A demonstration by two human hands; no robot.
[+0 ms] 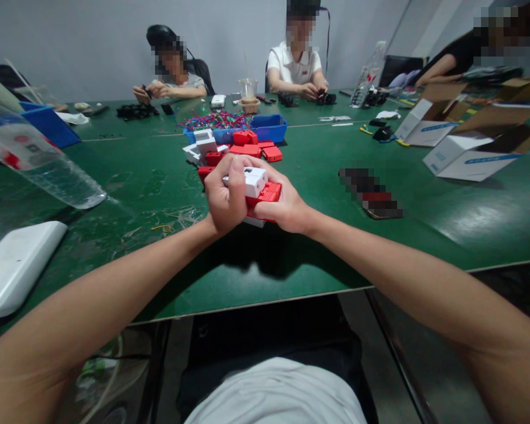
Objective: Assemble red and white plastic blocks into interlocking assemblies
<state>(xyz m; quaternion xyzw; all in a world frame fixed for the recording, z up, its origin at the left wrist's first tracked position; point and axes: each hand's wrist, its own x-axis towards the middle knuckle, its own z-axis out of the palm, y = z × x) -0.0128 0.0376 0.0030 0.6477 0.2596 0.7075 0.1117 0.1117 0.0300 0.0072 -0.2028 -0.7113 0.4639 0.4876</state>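
Just above the green table (194, 285), the left hand (224, 200) and right hand (289, 205) are together clasping a white plastic casing (256, 182) and a red plastic casing (270, 193).

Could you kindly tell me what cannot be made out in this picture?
All in the head view:
White piece: left end hidden by the left grip.
Red piece: partly covered by the right grip.
Left bottle: one end cut off by the left edge.
White case: cut off by the left edge.
Phone: blurred by pixelation.
Cartons: print too small to read.
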